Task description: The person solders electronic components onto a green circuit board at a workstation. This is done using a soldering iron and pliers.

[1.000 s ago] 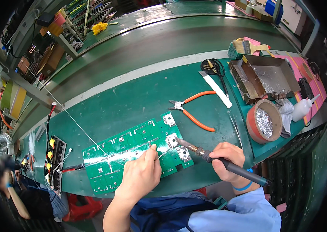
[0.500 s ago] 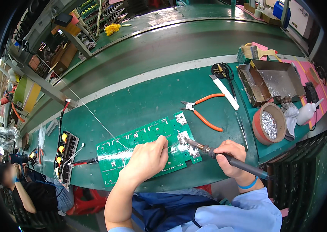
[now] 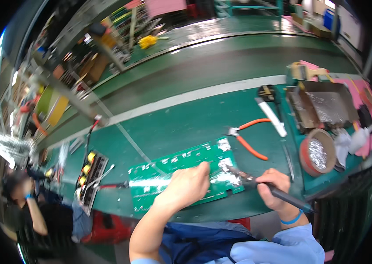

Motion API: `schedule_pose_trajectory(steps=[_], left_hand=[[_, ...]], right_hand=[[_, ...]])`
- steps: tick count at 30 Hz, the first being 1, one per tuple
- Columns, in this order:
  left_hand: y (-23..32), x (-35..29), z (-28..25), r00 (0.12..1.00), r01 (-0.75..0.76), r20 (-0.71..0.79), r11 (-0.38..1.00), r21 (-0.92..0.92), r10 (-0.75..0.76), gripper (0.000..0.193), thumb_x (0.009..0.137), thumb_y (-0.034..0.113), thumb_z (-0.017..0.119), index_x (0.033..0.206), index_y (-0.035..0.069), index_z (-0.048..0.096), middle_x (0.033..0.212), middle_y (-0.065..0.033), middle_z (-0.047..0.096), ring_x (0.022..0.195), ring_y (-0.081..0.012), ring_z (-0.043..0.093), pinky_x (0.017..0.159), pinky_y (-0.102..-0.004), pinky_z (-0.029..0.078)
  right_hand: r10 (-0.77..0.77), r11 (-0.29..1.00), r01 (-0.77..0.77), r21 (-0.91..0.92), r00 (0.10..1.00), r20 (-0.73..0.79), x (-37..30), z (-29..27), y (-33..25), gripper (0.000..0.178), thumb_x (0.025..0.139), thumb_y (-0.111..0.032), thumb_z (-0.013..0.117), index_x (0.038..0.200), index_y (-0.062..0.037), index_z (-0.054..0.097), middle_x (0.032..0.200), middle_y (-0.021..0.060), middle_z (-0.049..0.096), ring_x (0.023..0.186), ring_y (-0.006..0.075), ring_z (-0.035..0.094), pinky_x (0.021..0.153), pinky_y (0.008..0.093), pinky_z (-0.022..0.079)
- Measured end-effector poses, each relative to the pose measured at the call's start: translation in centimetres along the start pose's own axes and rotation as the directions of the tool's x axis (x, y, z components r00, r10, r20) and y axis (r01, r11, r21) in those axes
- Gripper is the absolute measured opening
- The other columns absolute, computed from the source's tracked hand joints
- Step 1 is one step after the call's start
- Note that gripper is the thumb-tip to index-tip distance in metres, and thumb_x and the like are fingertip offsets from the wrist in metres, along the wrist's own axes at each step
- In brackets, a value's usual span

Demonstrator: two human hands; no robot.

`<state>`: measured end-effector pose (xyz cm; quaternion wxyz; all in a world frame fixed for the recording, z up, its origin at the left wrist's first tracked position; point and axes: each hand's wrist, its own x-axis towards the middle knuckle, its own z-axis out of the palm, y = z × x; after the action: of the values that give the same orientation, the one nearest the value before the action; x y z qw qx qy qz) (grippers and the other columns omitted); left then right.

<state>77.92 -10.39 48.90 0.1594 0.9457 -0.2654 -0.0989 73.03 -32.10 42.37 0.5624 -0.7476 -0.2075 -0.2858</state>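
A green circuit board [image 3: 146,198] lies on the green work surface, with silvery pads along its right end. My left hand [image 3: 186,187] is closed over the board in a pinch on a thin solder wire [image 3: 128,140], which stretches in from the upper left. In my right hand [image 3: 274,187] is a soldering iron [image 3: 288,198], its dark handle gripped between thumb and fingers. Its tip points left at the pads on the board's right end; blur hides whether they touch. Just beyond the board rest cutting pliers [image 3: 250,148] with orange handles.
Right of the pliers lie a white-handled strip tool [image 3: 271,116] and tweezers [image 3: 288,160]. A round tub [image 3: 305,159] of silvery scraps, a box tray [image 3: 301,108] and a white bottle [image 3: 359,141] stand farther right. At left are a component strip [image 3: 92,187] and a seated person [image 3: 41,215].
The whole view has shifted, so everything appears farther right and lower, and it is blurrier. Both hands keep about the same places over the board, still holding the wire and the iron.
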Motion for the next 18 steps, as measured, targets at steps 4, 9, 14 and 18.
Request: schedule_pose_trajectory(steps=[4, 9, 14, 18], left_hand=[[-0.5, -1.2, -0.7, 0.993, 0.116, -0.029, 0.993, 0.008, -0.116, 0.012, 0.073, 0.008, 0.052, 0.083, 0.002, 0.047, 0.078, -0.0154, 0.061, 0.068, -0.0344, 0.057, 0.061, -0.0411, 0.045], [0.3, -0.6, -0.3, 0.996, 0.077, -0.041, 0.996, -0.040, -0.079, 0.009, 0.072, 0.004, 0.050, 0.079, 0.001, 0.044, 0.083, -0.0150, 0.062, 0.069, -0.0332, 0.058, 0.063, -0.0386, 0.046], [0.3, -0.7, 0.0, 0.995, 0.084, -0.050, 0.996, -0.014, -0.084, 0.009, 0.072, 0.003, 0.050, 0.078, 0.001, 0.044, 0.084, -0.0152, 0.062, 0.068, -0.0332, 0.058, 0.063, -0.0385, 0.045], [0.1, -0.8, -0.2, 0.996, 0.064, -0.061, 0.998, -0.003, -0.064, 0.009, 0.073, 0.003, 0.050, 0.079, 0.001, 0.044, 0.084, -0.0151, 0.062, 0.068, -0.0334, 0.058, 0.063, -0.0386, 0.046]], right_hand=[[-0.027, 0.999, 0.026, 0.039, 0.999, 0.033, 0.8, 1.3, -0.1, 0.012, 0.063, -0.002, 0.062, 0.074, -0.0053, 0.057, 0.056, 0.0063, 0.049, 0.045, 0.0189, 0.048, 0.040, 0.0289, 0.037], [-0.026, 0.998, 0.027, 0.049, 0.999, -0.019, 0.4, 0.5, -0.1, 0.011, 0.065, -0.003, 0.062, 0.074, -0.0039, 0.056, 0.057, 0.0066, 0.049, 0.046, 0.0197, 0.048, 0.041, 0.0291, 0.038], [-0.025, 0.998, 0.025, 0.052, 1.000, -0.004, 0.3, 0.4, -0.3, 0.011, 0.065, -0.004, 0.062, 0.074, -0.0040, 0.056, 0.057, 0.0065, 0.049, 0.046, 0.0196, 0.047, 0.041, 0.0291, 0.038], [-0.039, 0.998, 0.040, 0.055, 0.999, -0.018, 0.4, 0.7, -0.2, 0.012, 0.065, -0.004, 0.062, 0.074, -0.0039, 0.056, 0.057, 0.0064, 0.049, 0.046, 0.0194, 0.047, 0.041, 0.0290, 0.038]])
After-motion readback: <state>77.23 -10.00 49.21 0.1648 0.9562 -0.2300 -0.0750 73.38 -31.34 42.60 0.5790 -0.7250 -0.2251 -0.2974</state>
